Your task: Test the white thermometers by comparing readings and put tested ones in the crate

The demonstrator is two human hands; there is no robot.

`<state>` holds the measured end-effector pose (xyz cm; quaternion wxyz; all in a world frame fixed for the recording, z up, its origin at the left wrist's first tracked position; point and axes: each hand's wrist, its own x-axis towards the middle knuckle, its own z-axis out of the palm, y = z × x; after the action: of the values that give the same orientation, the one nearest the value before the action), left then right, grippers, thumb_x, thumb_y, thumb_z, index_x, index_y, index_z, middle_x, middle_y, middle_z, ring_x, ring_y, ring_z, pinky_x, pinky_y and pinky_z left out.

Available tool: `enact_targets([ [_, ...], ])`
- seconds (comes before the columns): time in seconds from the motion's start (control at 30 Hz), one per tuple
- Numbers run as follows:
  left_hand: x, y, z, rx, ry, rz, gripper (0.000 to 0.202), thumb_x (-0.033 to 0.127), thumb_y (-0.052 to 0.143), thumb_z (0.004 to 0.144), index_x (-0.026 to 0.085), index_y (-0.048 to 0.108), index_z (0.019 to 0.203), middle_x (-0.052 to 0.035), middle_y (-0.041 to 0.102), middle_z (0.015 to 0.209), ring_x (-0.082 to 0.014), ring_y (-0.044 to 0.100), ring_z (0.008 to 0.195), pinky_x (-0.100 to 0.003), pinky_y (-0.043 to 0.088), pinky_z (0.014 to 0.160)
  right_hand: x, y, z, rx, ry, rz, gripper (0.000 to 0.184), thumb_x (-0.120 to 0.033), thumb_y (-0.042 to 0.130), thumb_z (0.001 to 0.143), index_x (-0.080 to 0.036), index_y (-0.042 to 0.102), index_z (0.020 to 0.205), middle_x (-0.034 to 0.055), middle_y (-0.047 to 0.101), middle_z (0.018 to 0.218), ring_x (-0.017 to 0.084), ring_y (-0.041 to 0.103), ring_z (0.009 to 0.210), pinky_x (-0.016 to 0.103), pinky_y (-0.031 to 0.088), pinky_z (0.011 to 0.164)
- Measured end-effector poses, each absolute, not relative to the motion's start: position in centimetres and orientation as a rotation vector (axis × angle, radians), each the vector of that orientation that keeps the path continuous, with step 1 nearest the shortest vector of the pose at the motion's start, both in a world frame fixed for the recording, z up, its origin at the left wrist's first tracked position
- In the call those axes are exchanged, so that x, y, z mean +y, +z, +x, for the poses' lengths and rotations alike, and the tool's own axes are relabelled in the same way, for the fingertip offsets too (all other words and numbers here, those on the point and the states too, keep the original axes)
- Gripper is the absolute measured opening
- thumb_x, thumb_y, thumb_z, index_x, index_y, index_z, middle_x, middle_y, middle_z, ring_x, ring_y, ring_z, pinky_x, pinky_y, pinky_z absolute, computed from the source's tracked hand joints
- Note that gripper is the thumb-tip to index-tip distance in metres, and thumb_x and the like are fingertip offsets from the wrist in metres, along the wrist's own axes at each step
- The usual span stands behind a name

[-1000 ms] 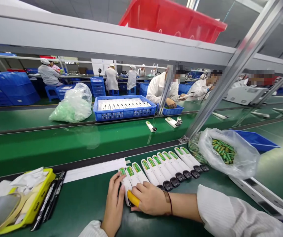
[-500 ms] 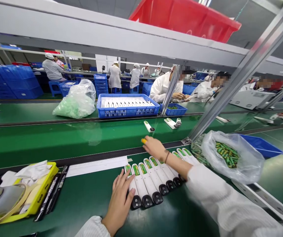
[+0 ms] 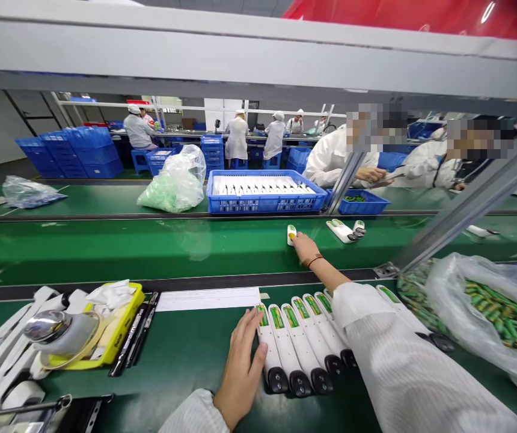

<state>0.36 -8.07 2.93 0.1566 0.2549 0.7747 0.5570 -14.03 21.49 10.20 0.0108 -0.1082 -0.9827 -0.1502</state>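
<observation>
Several white handheld devices with black ends [image 3: 301,343] lie side by side on the green table, green batteries showing in their open compartments. My left hand [image 3: 243,367] rests flat with fingers stretched, its fingertips touching the leftmost device. Over the green belt, my right hand [image 3: 307,248] has its fingers closed on another white handheld device [image 3: 291,231], whose black end is hidden by the hand. A yellow cover shows on one right fingertip. My right sleeve hides part of the row.
More devices [image 3: 340,230] lie on the belt. At right are a metal post [image 3: 457,204] and a clear bag of green batteries [image 3: 502,310]. A yellow tray [image 3: 121,337] and black markers [image 3: 136,334] stand at left. Across the belt, co-workers sit beyond a blue crate [image 3: 265,204].
My right hand has moved forward from the row's far edge to the belt and closed on a device there. My left hand stays at the row's left end. The view has shifted.
</observation>
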Motion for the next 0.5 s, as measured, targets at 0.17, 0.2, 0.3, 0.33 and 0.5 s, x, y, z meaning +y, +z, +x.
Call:
enact_targets([
  [0.17, -7.7, 2.7, 0.0, 2.2, 1.931, 0.521, 0.046, 0.046, 0.03, 0.096, 0.027, 0.04, 0.137, -0.005, 0.033, 0.148, -0.0193, 0.026, 0.139, -0.042, 0.019, 0.117, 12.6, 12.2, -9.2, -3.054, -0.403, 0.14, 0.026, -0.029, 0.042, 0.097, -0.014, 0.064, 0.101, 0.0142, 0.063, 0.095, 0.022, 0.059, 0.086, 0.033, 0.039, 0.074],
  [0.2, -7.7, 2.6, -0.3, 2.214, 2.037, 0.43, 0.047, 0.047, 0.03, 0.096, 0.025, 0.041, 0.136, -0.0063, 0.035, 0.147, -0.0201, 0.028, 0.138, -0.043, 0.019, 0.117, 10.5, 12.2, -7.4, -3.055, -0.387, 0.265, 0.022, -0.03, 0.044, 0.096, -0.019, 0.064, 0.099, 0.0095, 0.064, 0.092, 0.02, 0.058, 0.085, 0.032, 0.038, 0.075],
  [0.3, -8.0, 2.3, -1.2, 2.194, 2.408, 0.054, 0.053, 0.052, 0.034, 0.093, 0.019, 0.04, 0.133, -0.0121, 0.041, 0.141, -0.0245, 0.036, 0.133, -0.046, 0.024, 0.114, 5.6, 11.4, -1.9, -2.865, -0.297, 0.856, 0.013, -0.024, 0.051, 0.093, -0.019, 0.062, 0.095, 0.0051, 0.062, 0.078, 0.019, 0.054, 0.075, 0.034, 0.036, 0.072],
  [0.33, -8.2, 2.2, -1.5, 2.148, 2.506, -0.056, 0.055, 0.054, 0.036, 0.092, 0.017, 0.041, 0.132, -0.0138, 0.043, 0.139, -0.0259, 0.038, 0.131, -0.047, 0.026, 0.113, 4.5, 10.9, -0.2, -2.776, -0.268, 0.981, 0.012, -0.022, 0.051, 0.092, -0.017, 0.062, 0.094, 0.0043, 0.061, 0.074, 0.018, 0.053, 0.072, 0.034, 0.035, 0.072],
  [0.5, -9.3, 1.4, -1.9, 2.062, 2.425, -0.119, 0.058, 0.063, 0.039, 0.086, 0.016, 0.052, 0.118, -0.0121, 0.052, 0.129, -0.0288, 0.045, 0.124, -0.049, 0.028, 0.112, 3.4, 8.8, 3.8, -2.688, -0.191, 1.198, 0.018, -0.028, 0.053, 0.091, -0.015, 0.061, 0.081, 0.0036, 0.058, 0.073, 0.018, 0.05, 0.069, 0.035, 0.037, 0.075],
])
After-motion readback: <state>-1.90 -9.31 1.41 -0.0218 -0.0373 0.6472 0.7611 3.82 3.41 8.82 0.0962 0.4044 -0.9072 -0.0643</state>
